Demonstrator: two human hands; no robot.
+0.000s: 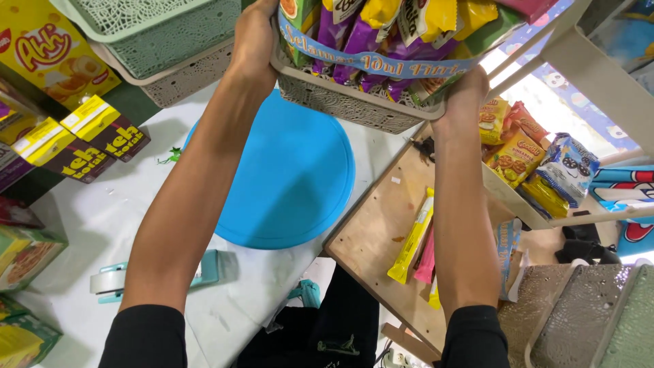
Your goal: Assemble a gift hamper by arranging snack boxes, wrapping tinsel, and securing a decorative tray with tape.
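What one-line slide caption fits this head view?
Both hands, left hand and right hand, lift a snack-filled grey basket above a blue round lid.

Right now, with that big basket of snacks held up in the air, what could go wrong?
1. The grey basket is heaped; the snack packets on top could slide out if it tilts.
2. The left hand and right hand grip only its ends, so it might slip onto the blue round tray.
3. It could bump the white shelf beside it.
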